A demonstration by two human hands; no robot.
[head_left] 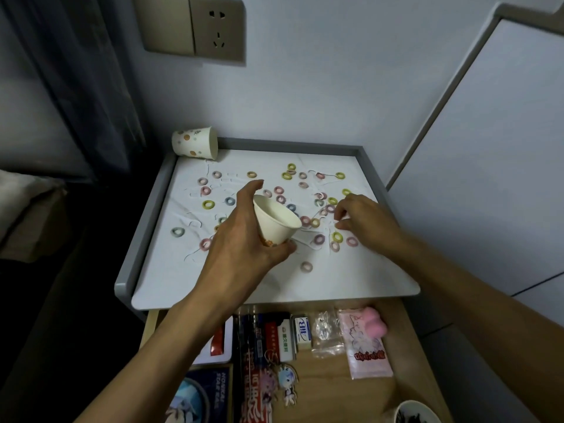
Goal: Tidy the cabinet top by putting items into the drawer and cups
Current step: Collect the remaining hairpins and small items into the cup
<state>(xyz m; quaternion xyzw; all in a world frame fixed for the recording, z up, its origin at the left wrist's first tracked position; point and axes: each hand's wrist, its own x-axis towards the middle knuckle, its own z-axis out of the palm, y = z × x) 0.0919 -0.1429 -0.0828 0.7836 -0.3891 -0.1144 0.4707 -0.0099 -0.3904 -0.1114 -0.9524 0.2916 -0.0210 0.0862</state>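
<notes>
Paper cup (276, 219) – white, with a spot of orange print near its base – is held up off the tabletop (351, 279), over the middle, tilted so its open mouth faces up and to the right. The left grip (241, 239) is closed around it: the thumb curls under the base on the near side, the fingers wrap the far side, and the index finger arches above the rim. The left forearm reaches in from the lower left across the open drawer (323, 370).

The right grip (363, 221) sits low on the right side of the tabletop, knuckles up, fingers curled with the tips down among the coloured rings (208, 204). Whether it pinches anything, I cannot tell. The rings – pink, yellow-green, blue – lie scattered over the white surface, mixed with thin pale wire-like bits too small to identify.

A second paper cup (195, 143), dotted, lies on its side at the far left corner, on the grey raised rim.

The drawer stands pulled out below the front edge. In it lie an eraser (303, 329), a clear plastic bag (326, 334), a pink packet (366, 352), a pink squishy toy (374, 326) and a figure keychain (287, 380). A wall socket (218, 25) is on the wall above.
</notes>
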